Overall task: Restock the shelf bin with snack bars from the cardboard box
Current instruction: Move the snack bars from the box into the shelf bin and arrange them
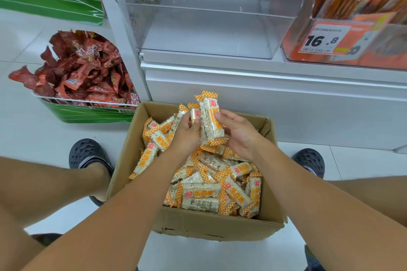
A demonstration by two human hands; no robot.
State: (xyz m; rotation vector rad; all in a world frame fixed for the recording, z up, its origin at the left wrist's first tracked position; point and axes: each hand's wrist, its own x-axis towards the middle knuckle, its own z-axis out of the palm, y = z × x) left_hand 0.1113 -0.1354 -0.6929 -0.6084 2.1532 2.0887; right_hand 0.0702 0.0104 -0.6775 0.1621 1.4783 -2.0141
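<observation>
An open cardboard box [222,224] stands on the floor between my feet, filled with several snack bars [201,198] in clear wrappers with orange checkered ends. Above the box's far end, my left hand [187,134] and my right hand [236,132] together hold a small bunch of snack bars [210,121] upright, fingers curled round them. A clear plastic shelf bin [209,28] sits on the white shelf straight ahead, with nothing visible inside.
A green floor bin [88,114] of red snack packets sits at the left. A clear bin of orange boxes with a 16.8 price tag [322,39] stands right of the clear bin. The white shelf base [264,103] rises just behind the box.
</observation>
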